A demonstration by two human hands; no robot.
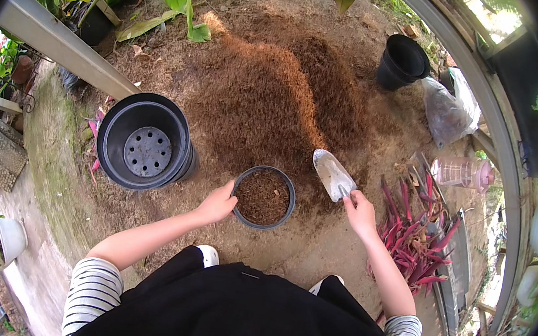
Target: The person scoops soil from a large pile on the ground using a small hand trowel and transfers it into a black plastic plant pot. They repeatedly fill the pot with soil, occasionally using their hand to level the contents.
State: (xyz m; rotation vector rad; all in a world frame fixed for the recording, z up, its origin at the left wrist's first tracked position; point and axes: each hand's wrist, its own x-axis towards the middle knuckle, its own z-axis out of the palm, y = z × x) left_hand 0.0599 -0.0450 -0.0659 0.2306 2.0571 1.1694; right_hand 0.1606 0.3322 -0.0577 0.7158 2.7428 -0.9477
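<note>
A small dark round pot point(264, 198) stands in front of me with brown, fibrous soil in it. My left hand point(217, 203) grips its left rim, thumb and fingers closed on the edge. In my right hand point(360, 212) is the handle of a hand trowel point(334, 176), whose pale metal blade points away and to the left. The blade is at the near edge of a wide heap of brown soil point(257, 94); whether it touches the heap I cannot tell. Little or no soil shows on the blade.
Left of the small pot sits a large black pot point(147, 143) with a holed bottom. Another black pot point(403, 63) and a plastic bag point(451, 108) are at the far right. Pink-red leaves point(415, 239) and a pinkish clear bottle point(464, 173) lie on the right. A metal post point(66, 42) slants in from the left.
</note>
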